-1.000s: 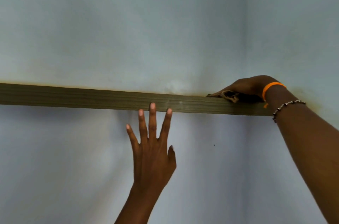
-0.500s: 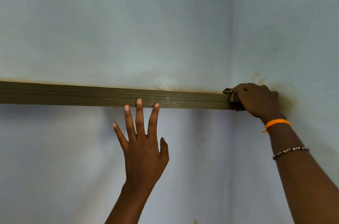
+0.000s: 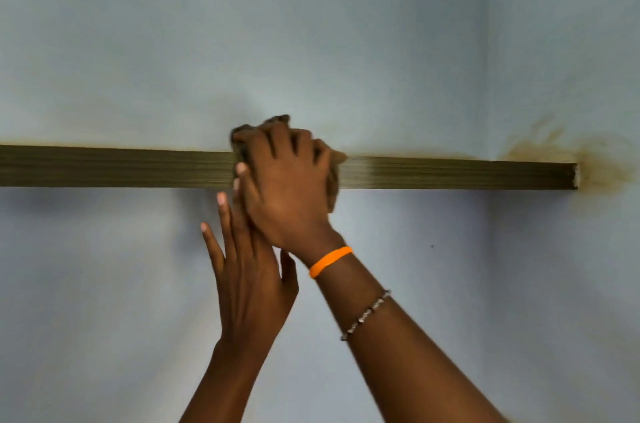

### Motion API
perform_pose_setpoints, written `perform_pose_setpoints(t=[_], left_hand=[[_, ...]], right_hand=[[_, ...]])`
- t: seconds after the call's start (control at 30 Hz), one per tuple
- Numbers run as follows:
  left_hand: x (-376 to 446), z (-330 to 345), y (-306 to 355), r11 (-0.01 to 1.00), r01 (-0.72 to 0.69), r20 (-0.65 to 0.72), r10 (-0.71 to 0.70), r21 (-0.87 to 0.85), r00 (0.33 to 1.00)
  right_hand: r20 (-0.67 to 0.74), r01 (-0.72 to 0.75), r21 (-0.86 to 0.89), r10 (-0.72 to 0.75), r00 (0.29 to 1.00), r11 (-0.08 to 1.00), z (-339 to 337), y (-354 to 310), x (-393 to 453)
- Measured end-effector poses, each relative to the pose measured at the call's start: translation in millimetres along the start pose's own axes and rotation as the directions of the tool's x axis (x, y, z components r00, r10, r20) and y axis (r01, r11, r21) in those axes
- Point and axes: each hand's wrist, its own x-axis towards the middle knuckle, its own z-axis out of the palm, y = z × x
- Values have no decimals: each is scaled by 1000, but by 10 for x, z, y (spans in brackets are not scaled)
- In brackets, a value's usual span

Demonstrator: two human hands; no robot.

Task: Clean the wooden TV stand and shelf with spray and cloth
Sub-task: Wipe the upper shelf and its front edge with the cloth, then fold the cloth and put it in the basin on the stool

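Right now my right hand has its grip clenched around the cloth, a brownish wad that shows above the knuckles and past the heel of the hand, pressed against the front edge of the wooden shelf. Just below and behind that grip, my left hand is released, fingers straight and spread flat on the wall, its upper fingertips hidden under the right hand. Outward from the grip the shelf runs far to either side, ending well to the right near the room corner, where a brown smear stains the paint above and around the shelf end. An orange band and a beaded bracelet sit on the right wrist below the grip. No spray bottle or TV stand is in view. I judge the main risk is the hands crossing: the wiping hand overlaps the bracing one, so a further sweep left could knock the left hand off the wall and cost me balance, and a dirty cloth dragged along the top edge could spread more brown onto the paint. Half a second ago the grip was at the shelf's far right end, clear of the left hand; it has since swept left along the edge to mid-shelf.
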Motion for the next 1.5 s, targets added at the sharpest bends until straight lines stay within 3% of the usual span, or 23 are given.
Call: perform_pose_setpoints(t=[0.13, 0.3, 0.37, 0.43, 0.47, 0.53, 0.63, 0.7, 0.73, 0.87, 0.93, 1.03, 1.1, 1.2, 1.33, 1.43, 1.5], left_hand=[[-13, -84, -226, 999, 49, 6, -49, 3, 999], [-197, -145, -75, 995, 40, 35, -37, -89, 999], [-332, -172, 19, 978, 21, 77, -5, -210, 997], [-451, -244, 96, 898, 142, 166, -79, -417, 983], [-503, -297, 124, 801, 255, 235, -148, -541, 961], [-600, -437, 124, 482, 489, 411, -265, -727, 872], [-727, -523, 62, -59, 704, 699, -203, -708, 686], [-854, -556, -18, -244, 748, 786, -206, -618, 583], [-891, -568, -61, -270, 760, 807, -212, -591, 552], [-1165, -689, -299, -242, 826, 859, -205, -509, 469], [-1284, -779, -404, -194, 858, 876, -195, -475, 441], [-1475, -887, -543, -117, 910, 914, -144, -397, 380], [-1604, -962, -611, -95, 930, 933, -95, -355, 347], [-1794, -1059, -680, -101, 950, 955, -1, -294, 296], [-2123, -1152, -730, -35, 974, 973, 55, -224, 225], [-2311, -1245, -695, 15, 990, 987, 86, -139, 137], [-2424, -1328, -664, 99, 989, 992, 86, -106, 97]], right_hand=[[26, 105, 85, -108, 994, 991, 81, -306, 46], [22, 253, 143, -258, 966, 957, -12, 38, -134], [-29, 258, 206, -258, 966, 944, -43, 192, -320], [-85, 228, 252, -213, 973, 940, -56, 319, -601], [-76, 190, 280, -176, 981, 941, -57, 377, -775], [-1, 65, 403, -70, 998, 913, -69, 407, -1147], [115, -106, 541, 51, 992, 834, -110, 291, -1569], [188, -167, 584, 68, 980, 794, -161, 113, -1826], [231, -199, 603, 70, 970, 772, -180, 23, -1913], [386, -347, 648, 100, 917, 678, -243, -293, -2358], [438, -478, 680, 214, 873, 556, -286, -410, -2533], [510, -679, 672, 481, 713, 296, -331, -600, -2766], [523, -766, 595, 606, 599, 244, -358, -732, -2930], [569, -821, 559, 666, 482, 117, -428, -942, -3164], [640, -886, 464, 686, 345, 13, -591, -1194, -3510], [608, -890, 451, 703, 368, 76, -753, -1284, -3687], [593, -876, 472, 700, 398, 98, -900, -1320, -3750]])
